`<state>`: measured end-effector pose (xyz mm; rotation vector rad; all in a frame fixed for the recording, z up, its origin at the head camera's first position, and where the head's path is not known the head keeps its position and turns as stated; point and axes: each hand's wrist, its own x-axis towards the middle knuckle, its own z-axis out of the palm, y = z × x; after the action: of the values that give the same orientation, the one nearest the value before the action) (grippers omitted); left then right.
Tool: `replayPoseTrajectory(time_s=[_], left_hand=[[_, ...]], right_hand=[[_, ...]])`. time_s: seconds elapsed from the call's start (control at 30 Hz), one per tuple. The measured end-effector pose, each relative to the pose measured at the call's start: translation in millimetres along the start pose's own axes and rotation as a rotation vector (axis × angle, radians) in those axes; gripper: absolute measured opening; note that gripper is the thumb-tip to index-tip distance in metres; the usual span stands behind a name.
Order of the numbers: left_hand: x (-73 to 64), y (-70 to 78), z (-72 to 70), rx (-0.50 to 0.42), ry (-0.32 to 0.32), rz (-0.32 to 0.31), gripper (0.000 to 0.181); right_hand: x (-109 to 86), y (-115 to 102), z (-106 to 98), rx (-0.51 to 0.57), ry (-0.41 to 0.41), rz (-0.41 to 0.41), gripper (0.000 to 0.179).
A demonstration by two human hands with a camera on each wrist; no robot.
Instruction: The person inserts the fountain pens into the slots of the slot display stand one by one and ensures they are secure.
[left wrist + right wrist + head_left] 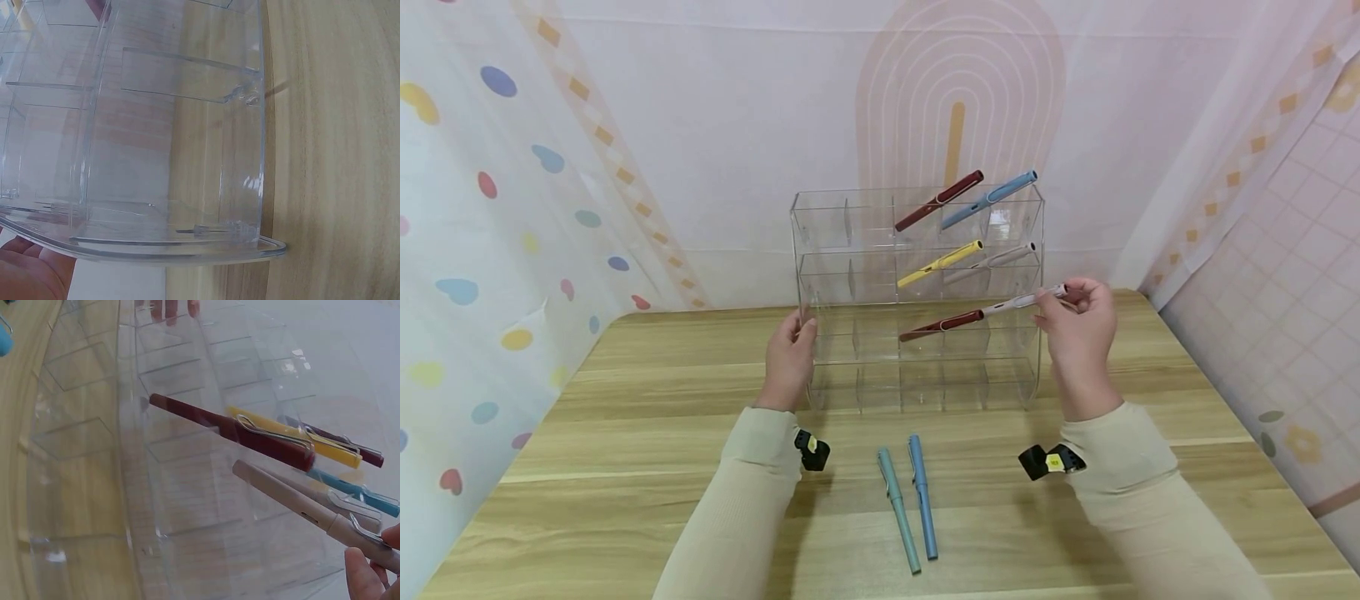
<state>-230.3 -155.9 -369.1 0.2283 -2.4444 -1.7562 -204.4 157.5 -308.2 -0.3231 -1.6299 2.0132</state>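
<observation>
A clear tiered pen rack point(850, 362) stands upright on the table. My left hand point(788, 357) holds its left side edge; in the left wrist view the fingers point(24, 245) are partly hidden by the rack's side. At the right end of the third tier down, my right hand point(1081, 337) pinches a pale grey pen point(1017, 302) by its capped end, the lower end slanting into the rack. Beside that pen leans a dark red pen point(942, 326). Higher up rest a yellow pen point(940, 264), another grey pen point(992, 262), another dark red pen point(938, 201) and a light blue pen point(989, 199).
On the table point(647, 400) in front of the rack lie a green pen point(898, 510) and a blue pen point(923, 497), side by side. A patterned curtain point(722, 125) hangs behind the table. The rack's left columns hold no pens.
</observation>
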Motion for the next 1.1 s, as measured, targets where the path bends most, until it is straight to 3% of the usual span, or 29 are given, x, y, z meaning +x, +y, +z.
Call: replayPoseTrajectory(time_s=[0.7, 1.1], left_hand=[[-1.5, 1.2, -0.2, -0.013, -0.006, -0.017, 0.046], [-0.8, -2.0, -1.6, -0.034, -0.02, 0.017, 0.048]], right_hand=[[-6.3, 31, 14, 0.001, -0.004, 0.016, 0.03], [-12.1, 36, 16, 0.001, -0.041, 0.031, 0.026]])
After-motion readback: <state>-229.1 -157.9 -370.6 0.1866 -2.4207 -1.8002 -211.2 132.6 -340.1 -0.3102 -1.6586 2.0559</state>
